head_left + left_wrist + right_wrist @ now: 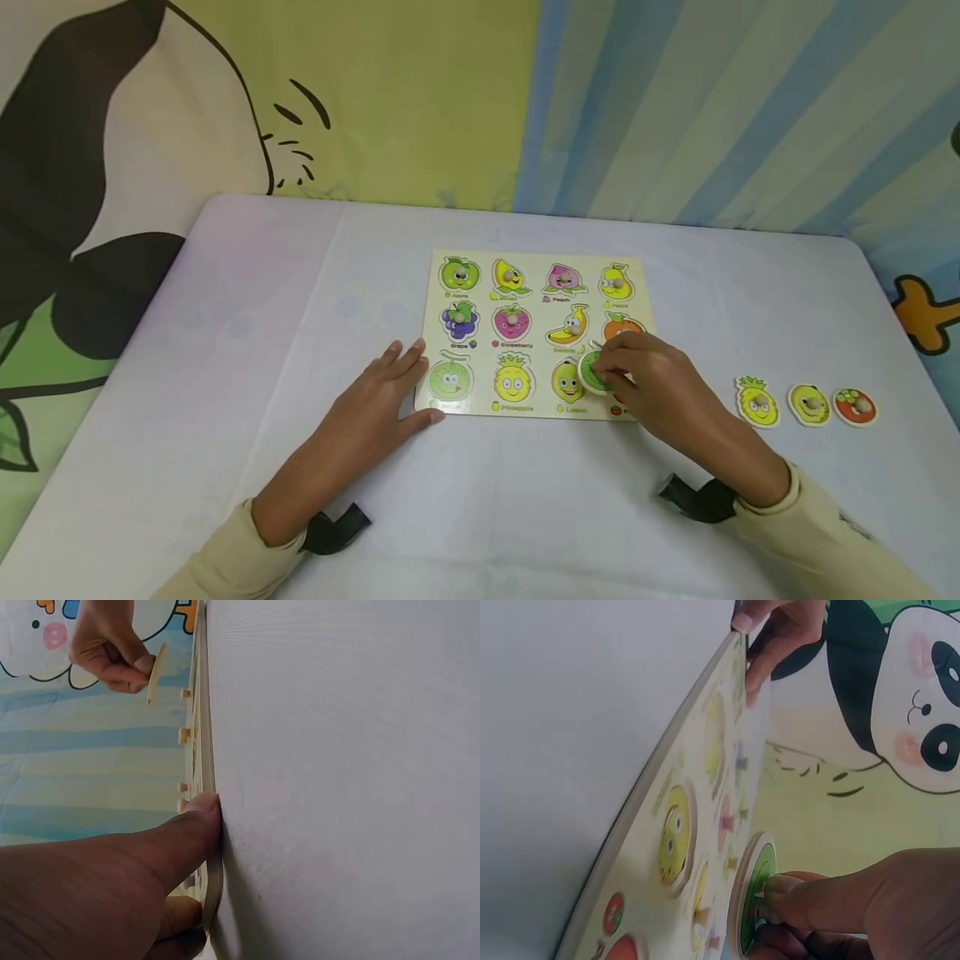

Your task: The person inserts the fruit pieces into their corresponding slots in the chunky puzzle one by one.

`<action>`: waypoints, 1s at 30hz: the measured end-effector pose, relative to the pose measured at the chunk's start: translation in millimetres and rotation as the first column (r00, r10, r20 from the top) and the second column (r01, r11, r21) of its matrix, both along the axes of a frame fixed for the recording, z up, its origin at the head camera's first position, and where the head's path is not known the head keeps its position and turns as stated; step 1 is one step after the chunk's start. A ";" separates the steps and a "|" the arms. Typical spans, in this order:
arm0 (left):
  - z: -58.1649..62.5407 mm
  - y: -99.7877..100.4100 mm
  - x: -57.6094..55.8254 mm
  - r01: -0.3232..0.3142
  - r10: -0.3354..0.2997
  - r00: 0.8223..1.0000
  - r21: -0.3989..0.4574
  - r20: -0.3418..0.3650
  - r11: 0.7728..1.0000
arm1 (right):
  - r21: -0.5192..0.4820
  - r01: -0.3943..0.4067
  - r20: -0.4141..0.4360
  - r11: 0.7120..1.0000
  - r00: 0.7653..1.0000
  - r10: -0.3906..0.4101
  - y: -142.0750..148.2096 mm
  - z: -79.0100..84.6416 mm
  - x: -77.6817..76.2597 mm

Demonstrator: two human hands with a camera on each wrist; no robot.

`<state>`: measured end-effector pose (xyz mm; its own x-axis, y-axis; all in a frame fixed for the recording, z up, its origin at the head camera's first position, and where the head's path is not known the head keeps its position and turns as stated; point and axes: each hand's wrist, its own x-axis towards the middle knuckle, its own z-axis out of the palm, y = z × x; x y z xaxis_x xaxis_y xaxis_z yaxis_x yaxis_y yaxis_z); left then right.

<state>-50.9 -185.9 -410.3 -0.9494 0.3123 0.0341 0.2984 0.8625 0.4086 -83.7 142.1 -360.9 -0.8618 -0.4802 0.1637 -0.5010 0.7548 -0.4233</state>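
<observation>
A wooden fruit puzzle board [480, 412] lies on the white table, with several knobbed pieces sitting in it. My left hand [375, 408] rests at its left front corner, fingers against the left edge and thumb [199, 814] at the front edge. My right hand [663, 383] pinches a round green melon piece [590, 372] by its knob, tilted over the board's right front part. In the right wrist view that melon piece [759, 866] stands on edge, its face toward the fingers. The printed lemon recess [567, 382] shows beside it. My right hand partly hides the tomato recess.
Right of the board lie three loose pieces in a row: a pineapple [758, 403], a lemon [809, 405] and a tomato [856, 407]. Behind the table hangs a cartoon-printed cloth [420, 100]. Black straps [337, 531] stick out at both wrists.
</observation>
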 end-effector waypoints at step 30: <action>0.5 0.1 -1.2 -0.002 0.003 1.000 -0.015 0.017 1.000 | -0.059 -0.202 0.013 0.978 0.979 0.203 -89.5 -2.6 -14.5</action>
